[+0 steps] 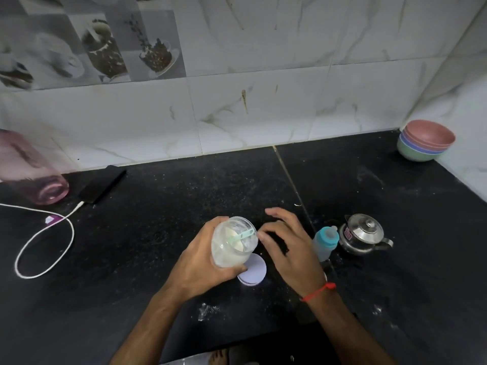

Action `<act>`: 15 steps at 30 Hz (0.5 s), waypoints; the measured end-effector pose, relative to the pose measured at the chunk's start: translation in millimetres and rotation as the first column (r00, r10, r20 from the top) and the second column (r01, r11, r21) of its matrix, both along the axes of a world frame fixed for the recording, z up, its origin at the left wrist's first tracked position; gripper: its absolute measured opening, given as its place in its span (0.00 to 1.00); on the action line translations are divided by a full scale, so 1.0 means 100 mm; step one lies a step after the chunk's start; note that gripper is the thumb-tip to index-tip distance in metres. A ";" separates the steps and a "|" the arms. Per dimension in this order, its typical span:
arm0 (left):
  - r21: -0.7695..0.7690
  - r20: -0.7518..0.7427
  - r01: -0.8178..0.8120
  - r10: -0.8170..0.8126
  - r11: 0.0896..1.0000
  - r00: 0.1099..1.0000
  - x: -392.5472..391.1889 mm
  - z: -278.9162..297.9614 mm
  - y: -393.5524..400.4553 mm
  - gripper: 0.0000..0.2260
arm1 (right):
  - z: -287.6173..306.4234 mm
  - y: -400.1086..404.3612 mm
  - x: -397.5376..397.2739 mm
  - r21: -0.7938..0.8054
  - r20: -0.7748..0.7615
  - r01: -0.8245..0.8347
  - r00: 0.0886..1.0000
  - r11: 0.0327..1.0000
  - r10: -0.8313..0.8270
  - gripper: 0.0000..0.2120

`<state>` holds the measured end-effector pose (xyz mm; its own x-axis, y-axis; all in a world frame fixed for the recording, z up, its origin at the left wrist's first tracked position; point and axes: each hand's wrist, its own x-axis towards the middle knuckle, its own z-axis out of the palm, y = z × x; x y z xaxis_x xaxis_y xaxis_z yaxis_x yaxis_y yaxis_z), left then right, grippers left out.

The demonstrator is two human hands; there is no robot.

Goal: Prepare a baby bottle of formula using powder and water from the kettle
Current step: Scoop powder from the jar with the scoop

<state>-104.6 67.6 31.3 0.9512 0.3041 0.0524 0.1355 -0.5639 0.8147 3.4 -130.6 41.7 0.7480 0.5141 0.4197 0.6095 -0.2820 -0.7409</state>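
At the centre of the frame, the left hand (203, 262) grips the open powder jar (233, 243), tilted above the counter (158, 206). A green scoop (243, 236) pokes from its mouth. The right hand (286, 246), fingers loosely curled, reaches to the scoop's tip (contact unclear). The lid (254, 271) lies under the jar. Right of centre stand the bottle (325, 242) and kettle (362, 234), side by side.

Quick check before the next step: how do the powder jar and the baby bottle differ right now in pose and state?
The powder jar is held off the counter, tilted, in the left hand; the baby bottle stands on the counter, untouched. The jar is open, its lid lying below and a green scoop sticking out; the bottle still wears its blue cap. The jar is wider. Both are translucent plastic.
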 end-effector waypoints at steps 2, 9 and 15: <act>0.034 -0.022 0.036 -0.035 0.999 0.999 0.03 0.02 -0.10 0.46 | 0.20 -0.01 0.05 -0.261 0.069 -0.056 0.995 0.964 0.077 0.14; 0.134 -0.029 0.126 -0.123 0.983 0.992 0.15 0.04 -0.44 0.47 | 0.42 -0.16 0.11 -0.633 0.055 -0.007 0.997 0.774 0.054 0.11; 0.127 -0.003 0.143 -0.144 0.981 0.990 0.20 0.05 -0.59 0.47 | 0.41 -0.22 0.04 -0.567 0.255 0.154 0.967 0.809 -0.006 0.03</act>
